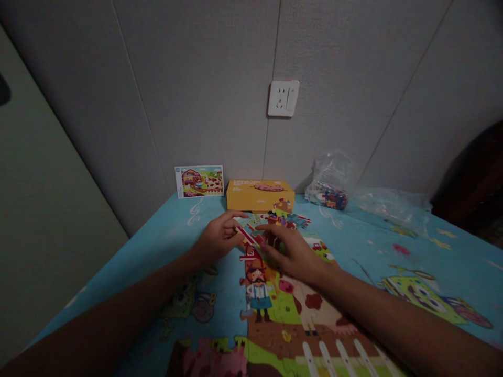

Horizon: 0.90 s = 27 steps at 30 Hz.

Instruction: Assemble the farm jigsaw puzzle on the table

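A partly joined farm jigsaw puzzle lies on the blue cartoon cloth, showing a farmer with a moustache, a cow and a white fence. Above the farmer, my left hand pinches a red and white puzzle piece between thumb and fingers. My right hand is at the right end of that piece, its index finger and thumb curved about it; the exact contact is partly hidden. Just beyond both hands is a heap of loose puzzle pieces.
Against the wall stand a picture card of the farm scene and a yellow box. A clear bag of pieces and a crumpled plastic bag lie to the right. A power socket is on the wall.
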Tool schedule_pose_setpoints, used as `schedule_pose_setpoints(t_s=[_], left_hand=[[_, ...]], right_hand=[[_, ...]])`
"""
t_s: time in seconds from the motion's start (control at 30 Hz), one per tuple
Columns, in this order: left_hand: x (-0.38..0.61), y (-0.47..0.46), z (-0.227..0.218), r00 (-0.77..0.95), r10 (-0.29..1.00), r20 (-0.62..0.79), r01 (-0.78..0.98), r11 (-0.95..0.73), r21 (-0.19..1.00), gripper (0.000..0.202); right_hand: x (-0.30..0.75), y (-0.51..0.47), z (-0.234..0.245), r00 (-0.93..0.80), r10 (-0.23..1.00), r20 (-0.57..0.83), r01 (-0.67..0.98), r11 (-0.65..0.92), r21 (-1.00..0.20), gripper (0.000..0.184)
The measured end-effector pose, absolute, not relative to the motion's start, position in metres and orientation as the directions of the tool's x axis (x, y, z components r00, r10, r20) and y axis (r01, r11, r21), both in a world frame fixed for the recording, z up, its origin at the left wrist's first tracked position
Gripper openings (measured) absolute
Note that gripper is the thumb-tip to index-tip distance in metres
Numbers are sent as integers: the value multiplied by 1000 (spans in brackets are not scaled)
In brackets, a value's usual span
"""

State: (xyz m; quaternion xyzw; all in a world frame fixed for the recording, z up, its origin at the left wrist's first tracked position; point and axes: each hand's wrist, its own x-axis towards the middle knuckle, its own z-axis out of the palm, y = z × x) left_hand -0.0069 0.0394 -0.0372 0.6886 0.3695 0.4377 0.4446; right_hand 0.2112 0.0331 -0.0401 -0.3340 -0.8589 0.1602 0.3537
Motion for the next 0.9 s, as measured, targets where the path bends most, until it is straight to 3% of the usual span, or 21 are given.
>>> schedule_pose_setpoints(t_s=[0.13,0.3,0.43,0.6,0.7,0.83,0.9], left_hand=[[-7,41,-42,403,890,214,232,-325,917,25],[-15,43,-34,460,861,216,370,-407,835,38],[-30,49,-26,540,838,79,536,-415,735,22],[-46,53,-20,630,775,-59,555,-395,733,22],[-51,53,-17,666,746,-25,594,-509,623,22],[-53,54,-19,728,678,105,595,-700,394,46],[-52,53,-20,771,626,114,555,-749,362,51]], right_hand=[[209,32,-38,-588,693,418,471,713,-520,25],[209,33,-43,-602,707,371,419,675,-607,35],[209,35,-45,-608,712,352,406,660,-632,35],[210,35,-45,-593,731,336,449,648,-616,34],[211,35,-45,-589,733,341,470,653,-594,34],[212,34,-44,-600,724,340,447,656,-607,36],[212,34,-44,-598,730,331,454,649,-611,36]])
